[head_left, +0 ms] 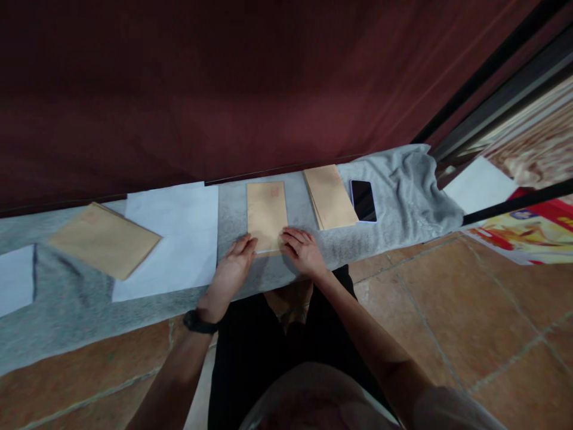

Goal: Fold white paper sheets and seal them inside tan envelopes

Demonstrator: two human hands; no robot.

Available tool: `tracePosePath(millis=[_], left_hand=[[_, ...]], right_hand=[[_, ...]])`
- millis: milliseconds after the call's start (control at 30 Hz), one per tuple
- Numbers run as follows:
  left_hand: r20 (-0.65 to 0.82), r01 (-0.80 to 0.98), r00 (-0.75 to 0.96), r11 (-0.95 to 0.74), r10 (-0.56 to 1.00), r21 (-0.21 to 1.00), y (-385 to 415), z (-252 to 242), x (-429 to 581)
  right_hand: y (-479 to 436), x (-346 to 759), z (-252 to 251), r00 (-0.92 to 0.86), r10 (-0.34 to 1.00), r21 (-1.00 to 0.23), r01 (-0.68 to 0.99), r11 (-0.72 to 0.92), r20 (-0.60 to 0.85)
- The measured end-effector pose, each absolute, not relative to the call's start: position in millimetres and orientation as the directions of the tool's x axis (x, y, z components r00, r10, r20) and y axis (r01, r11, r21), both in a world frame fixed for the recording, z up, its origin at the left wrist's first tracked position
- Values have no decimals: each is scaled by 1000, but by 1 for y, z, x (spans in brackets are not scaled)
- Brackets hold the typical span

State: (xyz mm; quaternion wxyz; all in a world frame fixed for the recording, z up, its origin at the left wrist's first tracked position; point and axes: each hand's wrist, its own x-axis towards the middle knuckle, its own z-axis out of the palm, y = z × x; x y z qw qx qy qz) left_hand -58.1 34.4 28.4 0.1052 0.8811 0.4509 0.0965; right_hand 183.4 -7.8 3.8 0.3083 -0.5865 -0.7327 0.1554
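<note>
A brown paper envelope [266, 209] lies upright before me on the grey cloth, with small red print near its top right corner. At its near end a thin white paper edge [267, 251] shows. My left hand [237, 260] is closed on the lower left corner, fingers pressed together. At the lower right corner my right hand [304, 249] is closed too, fingers bent over the envelope's edge. The thumbs are partly hidden. Just right of it lies a small stack of brown envelopes [331, 197], slightly fanned.
A phone [363, 201] lies beside that stack. On the left, another envelope pile [105, 239] overlaps white sheets [179, 239]; one more sheet [15, 280] is at the far left. The grey cloth [403, 203] bunches up at right. A dark red surface [268, 89] rises behind.
</note>
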Motion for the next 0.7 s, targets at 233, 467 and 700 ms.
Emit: tracePosePath(millis=[233, 467, 700], left_hand=[[40, 744, 643, -636, 765, 205, 35, 31, -66], [9, 721, 677, -666, 736, 193, 34, 36, -68], [16, 716, 680, -669, 733, 198, 34, 38, -69]], right_hand=[[-8, 183, 2, -116, 953, -582, 769, 264, 280], [-8, 183, 2, -115, 956, -574, 779, 254, 269], [-9, 183, 4, -120, 954, -567, 782, 260, 273]])
